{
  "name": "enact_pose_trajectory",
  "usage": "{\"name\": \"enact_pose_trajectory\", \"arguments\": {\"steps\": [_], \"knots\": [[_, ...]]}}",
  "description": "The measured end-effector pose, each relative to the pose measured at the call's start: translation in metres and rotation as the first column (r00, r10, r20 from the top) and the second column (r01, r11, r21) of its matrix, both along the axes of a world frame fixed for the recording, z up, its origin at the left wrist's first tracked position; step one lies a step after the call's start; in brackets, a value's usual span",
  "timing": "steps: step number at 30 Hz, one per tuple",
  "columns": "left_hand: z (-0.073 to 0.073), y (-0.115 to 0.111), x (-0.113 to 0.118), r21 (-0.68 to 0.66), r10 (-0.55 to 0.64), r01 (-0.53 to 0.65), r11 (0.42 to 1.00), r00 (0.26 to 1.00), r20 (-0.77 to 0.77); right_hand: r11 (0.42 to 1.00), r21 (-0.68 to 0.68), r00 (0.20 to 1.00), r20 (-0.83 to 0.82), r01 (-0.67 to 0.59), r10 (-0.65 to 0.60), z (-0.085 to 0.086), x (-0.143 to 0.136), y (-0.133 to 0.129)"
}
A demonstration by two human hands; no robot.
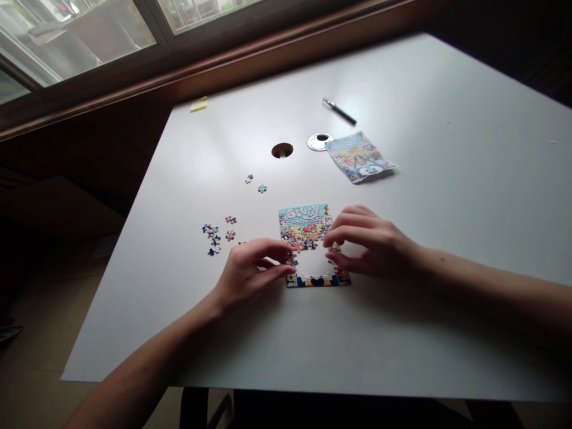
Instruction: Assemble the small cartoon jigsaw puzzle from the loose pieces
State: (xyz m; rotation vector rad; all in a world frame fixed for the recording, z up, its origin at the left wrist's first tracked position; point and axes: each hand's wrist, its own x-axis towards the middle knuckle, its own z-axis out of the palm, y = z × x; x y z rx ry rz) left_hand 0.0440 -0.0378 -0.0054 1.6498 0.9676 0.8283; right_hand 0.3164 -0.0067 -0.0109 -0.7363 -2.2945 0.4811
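Note:
A colourful jigsaw puzzle [308,225] lies on the white table, with its top rows and border joined and a gap in its lower middle. At its left edge is my left hand [254,266], thumb and fingertips bent towards the border pieces, with a space between them. My right hand [373,241] curves over the right edge, its thumb and index finger near border pieces; whether a piece is between them is too small to tell. Left of the puzzle lie several loose pieces [214,241]. Two more pieces [262,188] sit farther back.
A crumpled picture sheet [360,156] lies behind the puzzle beside a round metal cover [318,142]. Left of that is a round hole [282,150] in the table [447,196]. A black pen [340,112] and a yellow sticky note [199,104] are farther back.

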Motion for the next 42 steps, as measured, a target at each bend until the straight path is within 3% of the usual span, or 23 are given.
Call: {"name": "enact_pose_trajectory", "arguments": {"steps": [5, 12, 22, 30, 33, 36, 42], "knots": [[-0.002, -0.003, 0.012, 0.27, -0.105, 0.118, 0.956, 0.993, -0.059, 0.996, 0.066, 0.998, -0.006, -0.059, 0.059, 0.002, -0.011, -0.011], [-0.006, 0.0, 0.017, 0.401, -0.131, 0.133, 0.906, 0.991, -0.031, 0.989, 0.062, 0.987, -0.072, -0.137, 0.142, 0.0, -0.019, -0.015], [-0.009, 0.002, 0.019, 0.451, -0.14, 0.141, 0.881, 0.99, -0.036, 0.98, 0.136, 0.986, -0.061, -0.146, 0.155, 0.002, -0.021, -0.016], [-0.007, 0.002, 0.019, 0.465, -0.157, 0.181, 0.866, 0.983, -0.091, 0.984, 0.119, 0.99, -0.027, -0.131, 0.136, -0.004, -0.017, -0.016], [-0.007, 0.002, 0.014, 0.489, -0.11, 0.163, 0.857, 0.985, -0.136, 0.99, 0.135, 0.998, 0.055, -0.048, 0.041, -0.005, -0.01, -0.009], [-0.006, 0.003, 0.006, 0.585, -0.053, 0.188, 0.789, 0.969, -0.24, 0.99, 0.1, 0.991, 0.081, 0.096, -0.104, -0.005, -0.003, -0.001], [-0.004, 0.006, -0.004, 0.561, -0.087, 0.451, 0.694, 0.826, -0.557, 0.993, 0.009, 0.985, 0.126, 0.121, -0.121, -0.006, 0.001, 0.001]]}}
